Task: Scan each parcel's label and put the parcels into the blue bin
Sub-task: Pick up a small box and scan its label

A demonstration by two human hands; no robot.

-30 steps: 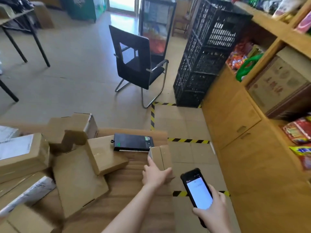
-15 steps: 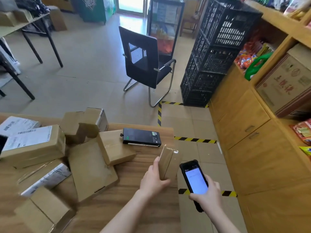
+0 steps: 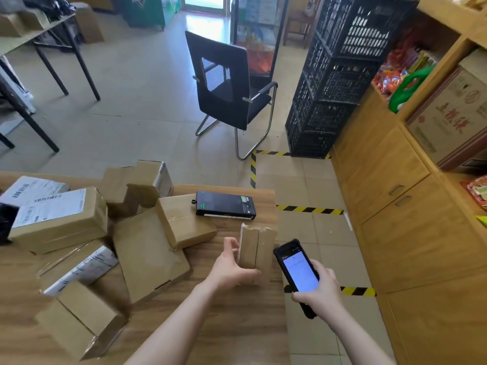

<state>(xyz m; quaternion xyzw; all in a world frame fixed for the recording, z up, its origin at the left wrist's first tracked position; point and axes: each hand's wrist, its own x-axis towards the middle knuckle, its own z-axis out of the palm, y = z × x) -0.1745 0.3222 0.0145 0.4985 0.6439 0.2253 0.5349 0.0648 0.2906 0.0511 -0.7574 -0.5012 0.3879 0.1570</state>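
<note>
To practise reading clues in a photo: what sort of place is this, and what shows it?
Probably a small shop doubling as a parcel point: labelled cardboard parcels piled on the wooden table, a handheld scanner in the right hand, snack packets on wooden shelves.

Your left hand (image 3: 232, 270) covers the small parcel's (image 3: 257, 250) near corner; your right hand (image 3: 320, 291) hides the scanner's (image 3: 297, 272) base, its screen text too small to read; a black object (image 3: 6, 222) is cropped at left.
</note>
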